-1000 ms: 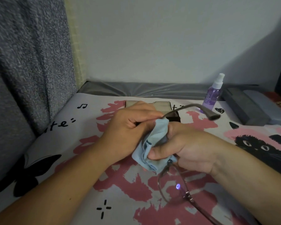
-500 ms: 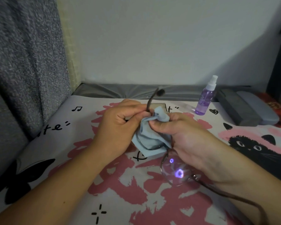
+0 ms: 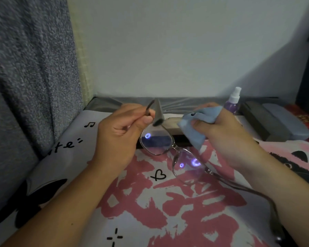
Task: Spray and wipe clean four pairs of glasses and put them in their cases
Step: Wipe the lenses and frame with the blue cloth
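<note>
Holding the Glasses by One Arm Leaves Them Exposed

Holding the glasses (image 3: 169, 148) up off the patterned bed sheet (image 3: 168, 211), the person grips them with the left hand (image 3: 119, 134) alone: its fingers (image 3: 147, 120) are curled and pinch the near arm of the frame close to the hinge. The right hand (image 3: 221, 129) is apart from the frame, its fingers clenched round a bunched blue cloth (image 3: 194, 125), with one corner hanging just beside the far lens. The other arm of the frame trails down past the right wrist toward the lower edge of the view.

The main hazard, judging from this hold, is leverage. The whole weight hangs from one thin arm, so a firm wipe on either lens could twist the hinge or bend the metal. A steadier pinch on the rim beside the lens being wiped would ease that.

The left thumb lies very near the upper lens; a slip would likely smear it and undo the cleaning.

The trailing arm could catch on the right forearm as the cloth comes back in, tugging the frame out of the pinch. A drop onto the soft sheet would probably do little harm, but the lenses could land face down.

The spray bottle (image 3: 233, 102) stands behind the right hand, close enough that a backward sweep might knock it over. The grey cases (image 3: 275, 122) lie further right, shut.
</note>
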